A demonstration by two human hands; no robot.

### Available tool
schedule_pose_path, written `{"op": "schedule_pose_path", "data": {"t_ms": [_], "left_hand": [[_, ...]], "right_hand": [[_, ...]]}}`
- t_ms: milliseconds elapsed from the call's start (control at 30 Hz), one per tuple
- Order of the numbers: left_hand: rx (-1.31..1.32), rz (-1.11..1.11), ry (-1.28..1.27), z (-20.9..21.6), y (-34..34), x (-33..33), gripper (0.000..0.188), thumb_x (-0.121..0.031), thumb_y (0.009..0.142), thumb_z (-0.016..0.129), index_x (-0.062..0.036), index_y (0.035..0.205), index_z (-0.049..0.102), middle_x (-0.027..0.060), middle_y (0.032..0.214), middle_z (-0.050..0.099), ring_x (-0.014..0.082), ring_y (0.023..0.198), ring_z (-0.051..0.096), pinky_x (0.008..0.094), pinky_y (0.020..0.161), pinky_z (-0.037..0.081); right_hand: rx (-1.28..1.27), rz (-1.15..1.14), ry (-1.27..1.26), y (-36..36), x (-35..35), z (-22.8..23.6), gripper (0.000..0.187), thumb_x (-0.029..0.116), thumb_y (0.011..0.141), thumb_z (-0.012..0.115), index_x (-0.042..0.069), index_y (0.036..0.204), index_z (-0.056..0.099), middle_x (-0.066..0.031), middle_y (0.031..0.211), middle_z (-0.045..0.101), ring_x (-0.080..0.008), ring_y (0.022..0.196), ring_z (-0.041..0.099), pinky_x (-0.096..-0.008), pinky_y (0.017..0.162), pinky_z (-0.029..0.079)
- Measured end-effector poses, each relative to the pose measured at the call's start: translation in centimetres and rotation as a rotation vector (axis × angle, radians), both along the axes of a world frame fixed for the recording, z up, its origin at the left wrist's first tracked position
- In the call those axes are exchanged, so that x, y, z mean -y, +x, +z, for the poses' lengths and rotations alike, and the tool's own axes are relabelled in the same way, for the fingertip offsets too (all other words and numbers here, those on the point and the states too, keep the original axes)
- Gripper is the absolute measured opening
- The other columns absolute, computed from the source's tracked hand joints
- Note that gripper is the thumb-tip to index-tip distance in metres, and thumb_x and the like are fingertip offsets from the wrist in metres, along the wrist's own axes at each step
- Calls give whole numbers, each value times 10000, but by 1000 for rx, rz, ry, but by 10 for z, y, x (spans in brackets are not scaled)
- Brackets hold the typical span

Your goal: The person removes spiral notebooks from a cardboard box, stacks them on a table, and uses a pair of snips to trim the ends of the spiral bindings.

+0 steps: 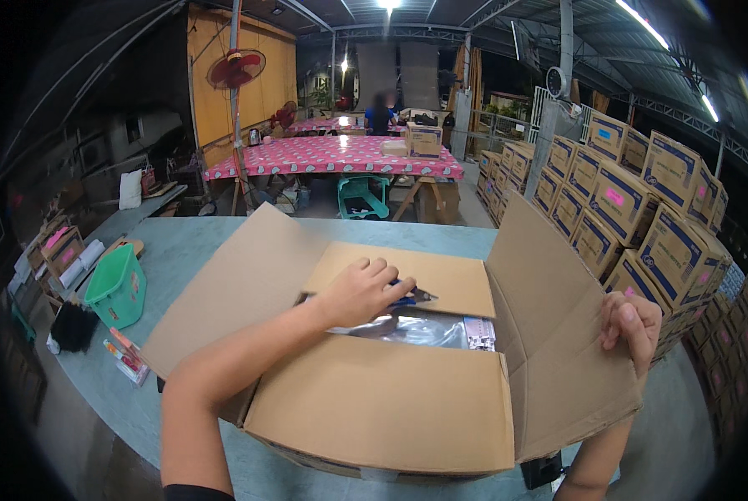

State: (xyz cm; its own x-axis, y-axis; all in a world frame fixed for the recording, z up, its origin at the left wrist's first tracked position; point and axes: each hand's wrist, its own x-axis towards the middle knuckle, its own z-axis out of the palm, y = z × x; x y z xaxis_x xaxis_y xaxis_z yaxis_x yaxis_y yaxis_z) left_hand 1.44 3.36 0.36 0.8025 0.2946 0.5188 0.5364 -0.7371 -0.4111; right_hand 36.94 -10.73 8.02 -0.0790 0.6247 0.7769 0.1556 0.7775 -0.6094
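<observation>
An open cardboard box (pixel 382 409) lies in front of me, its near and far flaps folded partly inward and its side flaps raised. In the gap between the flaps, shiny clear plastic packaging (pixel 428 331) shows, with a pale printed edge at its right end. My left hand (pixel 359 294) is closed around small pliers (pixel 424 296) with blue handles and dark jaws, over the far flap. Whether these are cutting pliers I cannot tell. On the right, my right hand (pixel 631 326) grips the outer edge of the raised right flap (pixel 558 334).
The box rests on a blue-grey table (pixel 182 242). Left of it are a green plastic basket (pixel 118 285) and small red-and-white items (pixel 126 355). Stacked cartons (pixel 616 200) line the right side. Farther back stands a table with a pink cloth (pixel 307 159); a person is beyond it.
</observation>
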Motion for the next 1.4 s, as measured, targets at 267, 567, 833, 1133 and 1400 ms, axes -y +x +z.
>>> {"op": "schedule_pose_path", "data": {"t_ms": [267,567,833,1133,1400], "left_hand": [[110,183,412,41,18,-64,489,-160,731,582,-110,1209,487,89,967,501,226,872,500,337,700,396],[348,533,423,-7,41,-199,318,-137,827,478,-74,1139,478,124,1234,522,292,1165,489,408,670,470],[293,614,-420,-34,20,-202,311,-105,782,529,-43,1085,491,169,1007,591,318,1021,551,478,823,440],[-227,965,-339,34,-135,-83,252,-169,769,549,-44,987,566,155,1000,594,314,976,558,421,835,443],[911,789,-968,-162,-190,-9,335,-238,855,535,31,1053,523,216,937,602,339,871,586,417,758,458]], "right_hand": [[-141,85,174,-2,-16,-17,350,241,884,472,76,576,490,-18,453,464,-117,458,403,-266,536,295],[-29,48,136,-3,-13,-9,408,269,879,482,77,519,486,-29,466,473,-123,471,413,-280,550,297],[280,-164,71,-26,-17,20,288,255,769,590,-10,881,586,-118,776,565,-185,724,542,-288,700,399],[-141,-296,-870,1,-24,11,646,254,618,660,-3,1190,505,-146,1082,552,-235,990,536,-315,830,413],[155,-344,-1181,110,3,-203,354,177,833,552,14,1147,528,-160,1088,565,-278,970,570,-355,844,442]]}}
